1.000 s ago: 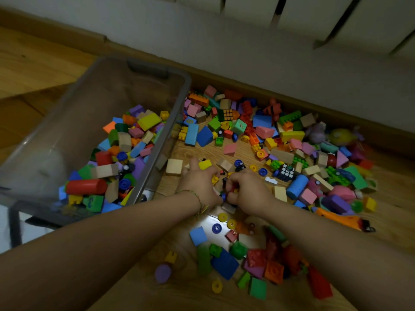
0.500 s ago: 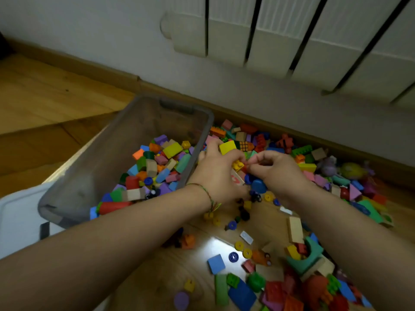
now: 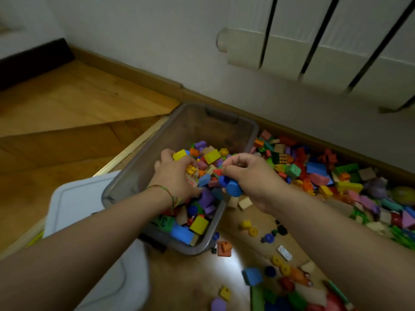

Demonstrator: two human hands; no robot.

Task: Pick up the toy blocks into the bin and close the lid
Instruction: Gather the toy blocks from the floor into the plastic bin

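Two loaded hands: right hand (image 3: 249, 176) curled round blue plastic cylinder blocks (image 3: 232, 187), left hand (image 3: 175, 176) clutching small yellow studded brick (image 3: 190, 169). Both over part-full translucent grey plastic bin (image 3: 252, 131). White plastic lid (image 3: 74, 198) lies left of the hands; loose coloured toy blocks (image 3: 318, 178) on wooden floor (image 3: 244, 254) to the right.

smoky grey see-through bin (image 3: 143, 167); white lid (image 3: 74, 198) at its 8 o'clock; blue cylinder (image 3: 233, 188) and yellow block (image 3: 179, 154); green-yellow braided wristband (image 3: 173, 196); honey-brown wooden floor (image 3: 67, 108).
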